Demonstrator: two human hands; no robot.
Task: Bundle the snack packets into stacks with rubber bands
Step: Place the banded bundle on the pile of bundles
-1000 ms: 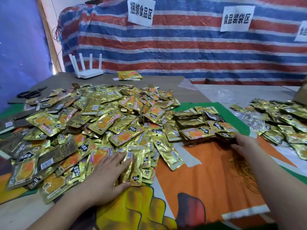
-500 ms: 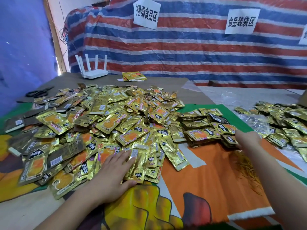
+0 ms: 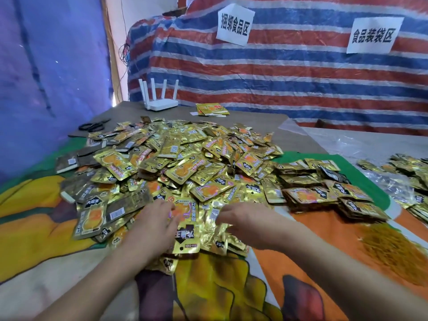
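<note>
Both of your hands lie on the near edge of the loose heap of snack packets on the counter: the left hand with fingers stretched nearly flat over the foil, the right hand with fingers loosely spread and reaching left, and neither seems to have closed on a packet, though motion blur makes the right one hard to read. The step looks like gathering a fresh handful. Pull packets that face the same way, such as the gold packet lying between your hands, and square their edges before lifting, since slick foil will likely slide apart. Keep the count modest so a band can go round. The rubber bands sit near your right forearm, and the bundled stacks lie just beyond them; set the new stack there.
</note>
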